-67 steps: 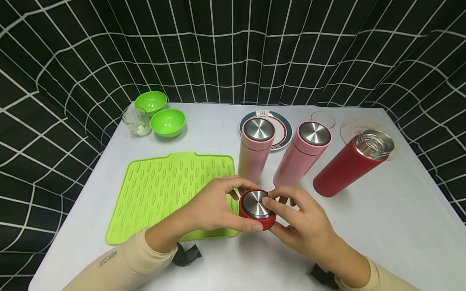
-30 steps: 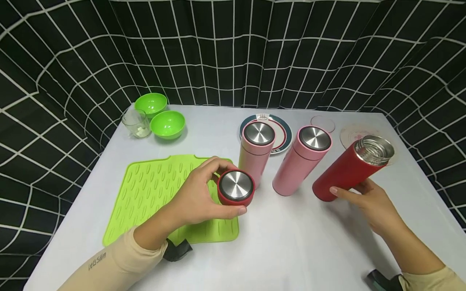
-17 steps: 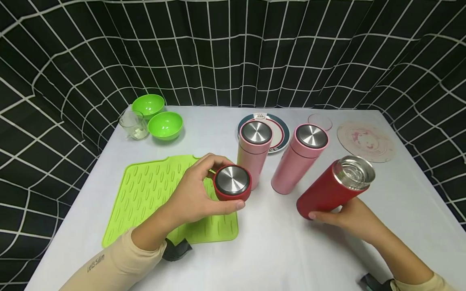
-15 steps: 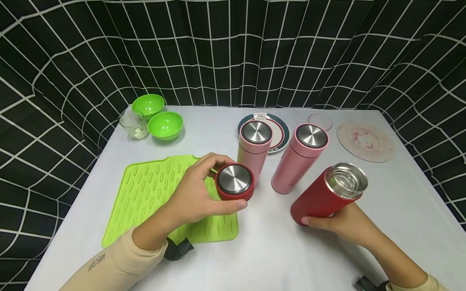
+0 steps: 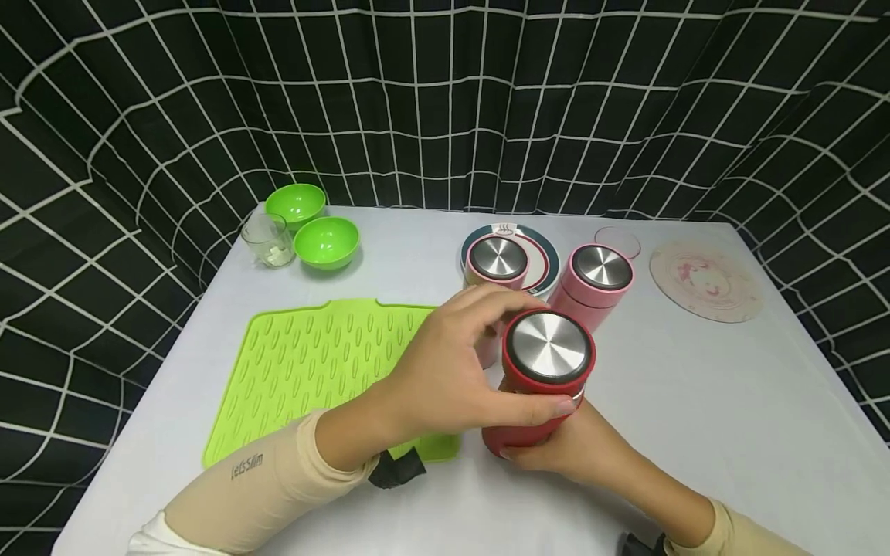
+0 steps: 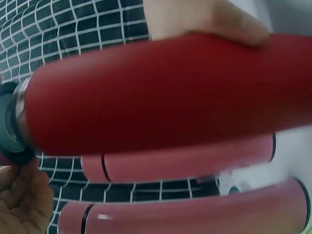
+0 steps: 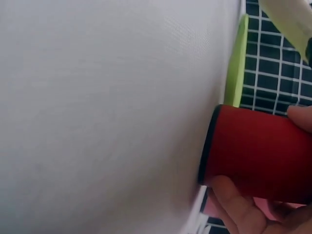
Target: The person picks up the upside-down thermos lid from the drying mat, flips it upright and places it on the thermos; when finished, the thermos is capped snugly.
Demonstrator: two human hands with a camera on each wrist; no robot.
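Note:
In the head view, my left hand [image 5: 455, 371] grips a red lid [image 5: 549, 347] with a brushed steel top. The lid sits at the mouth of the red thermos bottle [image 5: 502, 434], with a sliver of steel neck showing beneath. My right hand [image 5: 580, 448] holds the bottle's body lower down. From the left wrist view, the lid's dark inner side [image 6: 9, 129] appears tilted against the bottle's neck; whether it is seated I cannot tell. The bottle's dark base [image 7: 208, 146] is at the white cloth in the right wrist view.
Two lidded pink thermos bottles [image 5: 497, 262] [image 5: 591, 289] stand just behind, near a rimmed plate [image 5: 549, 247]. A green drying mat [image 5: 313, 371] lies left. Green bowls [image 5: 327, 243] and a glass [image 5: 267, 239] stand back left; a round patterned mat [image 5: 702, 282] lies back right.
My right hand has left the lid, taken the red bottle from the right and carried it to the middle. My left hand has brought the lid right, onto the bottle's mouth.

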